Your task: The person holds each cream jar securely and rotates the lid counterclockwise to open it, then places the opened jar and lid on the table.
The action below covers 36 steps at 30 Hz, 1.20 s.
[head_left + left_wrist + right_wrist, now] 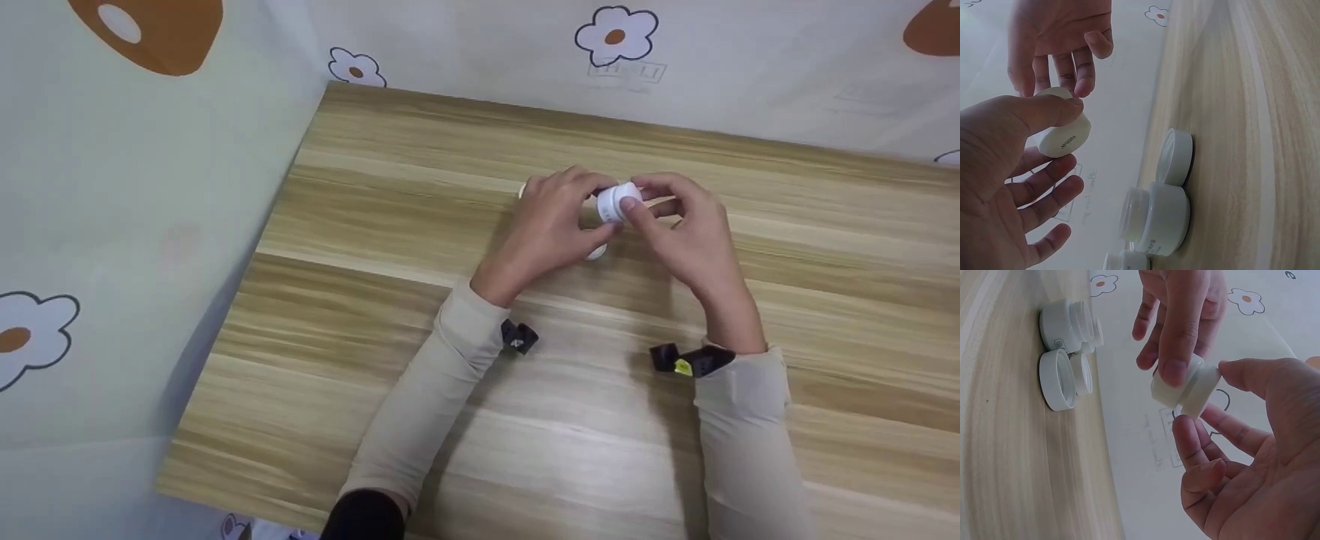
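Note:
A small white cosmetic jar (609,206) is held above the table between both hands. My left hand (551,217) pinches the jar body (1169,391) between thumb and fingers, and dark lettering shows on the jar (1067,140) in the left wrist view. My right hand (694,236) pinches the white lid (1202,391) at the jar's mouth, thumb on one side and fingertips on the other. A narrow gap shows between lid and body. I cannot tell whether the threads engage.
A larger white jar (1167,219) without a lid stands on the wood-grain table (337,315). Beside it, a white lid (1055,379) rests on its edge or base; I cannot tell which. Another small white jar (1134,260) is partly cut off. A flower-patterned sheet (480,52) hangs behind.

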Tool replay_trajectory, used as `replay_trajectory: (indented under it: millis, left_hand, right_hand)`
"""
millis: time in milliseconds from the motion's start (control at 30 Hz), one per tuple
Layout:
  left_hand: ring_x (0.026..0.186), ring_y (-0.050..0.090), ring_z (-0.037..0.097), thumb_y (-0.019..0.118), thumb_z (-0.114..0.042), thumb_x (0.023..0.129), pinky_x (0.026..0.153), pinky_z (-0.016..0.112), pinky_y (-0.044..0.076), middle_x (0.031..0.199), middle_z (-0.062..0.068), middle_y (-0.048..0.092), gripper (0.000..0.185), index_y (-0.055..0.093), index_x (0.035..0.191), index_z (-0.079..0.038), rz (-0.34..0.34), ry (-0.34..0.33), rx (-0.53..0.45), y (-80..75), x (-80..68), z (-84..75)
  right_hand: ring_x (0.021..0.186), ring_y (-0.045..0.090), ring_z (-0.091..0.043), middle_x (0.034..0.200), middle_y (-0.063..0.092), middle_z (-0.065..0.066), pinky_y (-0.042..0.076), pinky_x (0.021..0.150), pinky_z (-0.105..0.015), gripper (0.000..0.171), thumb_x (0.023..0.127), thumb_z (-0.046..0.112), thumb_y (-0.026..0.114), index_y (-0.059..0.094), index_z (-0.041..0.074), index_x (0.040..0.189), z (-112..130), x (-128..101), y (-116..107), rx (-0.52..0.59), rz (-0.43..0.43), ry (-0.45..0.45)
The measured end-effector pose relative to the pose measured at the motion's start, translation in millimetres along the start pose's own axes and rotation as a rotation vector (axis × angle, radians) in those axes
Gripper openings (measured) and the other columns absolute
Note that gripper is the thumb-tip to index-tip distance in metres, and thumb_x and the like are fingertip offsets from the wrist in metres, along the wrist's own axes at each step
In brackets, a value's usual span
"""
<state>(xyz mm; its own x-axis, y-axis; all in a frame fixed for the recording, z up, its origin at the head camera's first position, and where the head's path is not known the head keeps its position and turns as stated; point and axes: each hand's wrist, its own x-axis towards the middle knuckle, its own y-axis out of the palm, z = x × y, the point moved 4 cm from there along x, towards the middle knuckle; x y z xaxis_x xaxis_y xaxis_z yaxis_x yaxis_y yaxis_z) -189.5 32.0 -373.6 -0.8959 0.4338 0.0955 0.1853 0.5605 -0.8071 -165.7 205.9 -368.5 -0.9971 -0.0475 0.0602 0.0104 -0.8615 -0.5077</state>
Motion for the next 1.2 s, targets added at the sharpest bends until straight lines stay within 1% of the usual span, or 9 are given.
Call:
replay_trajectory:
  millis: [200,367,500,600,733,833,933,1200]
  left_hand:
    - [0.123,0.064,0.012,0.077,-0.041,0.096,0.110,0.040,0.041,0.133,-0.005,0.071,0.047,0.068,0.138,-0.022,0.006,-0.004,0.006,0.0,-0.9,0.6]
    - [0.120,0.065,0.012,0.077,-0.040,0.096,0.109,0.040,0.041,0.132,-0.005,0.072,0.045,0.069,0.136,-0.022,-0.001,-0.006,-0.014,0.6,-2.2,1.9]
    - [0.121,0.065,0.012,0.076,-0.041,0.096,0.106,0.039,0.042,0.133,-0.006,0.071,0.044,0.069,0.135,-0.023,-0.009,-0.009,-0.001,-0.6,-1.8,1.0]
    - [0.122,0.064,0.011,0.076,-0.041,0.096,0.106,0.039,0.042,0.134,-0.006,0.071,0.044,0.069,0.136,-0.023,-0.007,-0.013,0.007,-1.6,-1.2,0.3]
    - [0.124,0.064,0.011,0.076,-0.041,0.096,0.107,0.037,0.041,0.136,-0.006,0.070,0.047,0.068,0.139,-0.022,0.014,-0.018,0.000,-1.6,-0.9,-0.6]
    - [0.129,0.063,0.012,0.076,-0.041,0.096,0.109,0.037,0.041,0.140,-0.006,0.069,0.049,0.067,0.141,-0.023,0.024,-0.019,0.005,-1.6,-0.8,-0.8]
    - [0.132,0.062,0.012,0.075,-0.042,0.097,0.112,0.037,0.041,0.141,-0.006,0.069,0.049,0.066,0.141,-0.023,0.026,-0.016,0.013,-1.6,-0.6,-0.7]
    - [0.125,0.064,0.011,0.077,-0.039,0.096,0.111,0.038,0.041,0.135,-0.007,0.070,0.046,0.068,0.139,-0.023,0.013,-0.007,0.003,-1.0,-0.6,-1.7]
  right_hand:
    - [0.094,0.067,-0.007,0.127,0.070,-0.013,0.055,0.079,-0.016,0.041,0.100,0.027,0.073,0.069,0.006,0.135,-0.2,-0.4,0.5,0.002,0.014,-0.001]
    - [0.098,0.067,-0.010,0.133,0.068,-0.012,0.054,0.078,-0.017,0.048,0.100,0.037,0.072,0.067,0.009,0.139,-1.6,-1.7,-0.4,0.002,-0.009,0.037]
    - [0.095,0.066,-0.009,0.125,0.069,-0.010,0.052,0.079,-0.018,0.052,0.099,0.045,0.071,0.068,0.010,0.137,-1.6,-1.1,-1.6,-0.015,-0.026,0.062]
    - [0.092,0.066,-0.009,0.116,0.071,-0.007,0.051,0.080,-0.019,0.051,0.099,0.047,0.070,0.071,0.009,0.134,-1.5,0.3,-0.6,-0.023,-0.027,0.066]
    - [0.092,0.065,-0.009,0.111,0.070,0.000,0.052,0.080,-0.019,0.047,0.099,0.045,0.071,0.073,0.007,0.128,-3.0,0.4,0.9,-0.031,-0.015,0.067]
    - [0.092,0.065,-0.009,0.109,0.068,0.002,0.052,0.080,-0.018,0.045,0.099,0.042,0.072,0.074,0.007,0.126,-3.4,0.5,1.5,-0.034,-0.010,0.054]
    - [0.091,0.065,-0.008,0.107,0.069,0.001,0.052,0.081,-0.017,0.042,0.100,0.039,0.073,0.074,0.006,0.126,-3.3,0.5,1.5,-0.037,-0.013,0.037]
    - [0.089,0.065,-0.007,0.108,0.069,0.000,0.053,0.077,-0.019,0.039,0.100,0.033,0.072,0.073,0.005,0.128,-2.2,0.4,1.2,-0.045,-0.005,0.026]
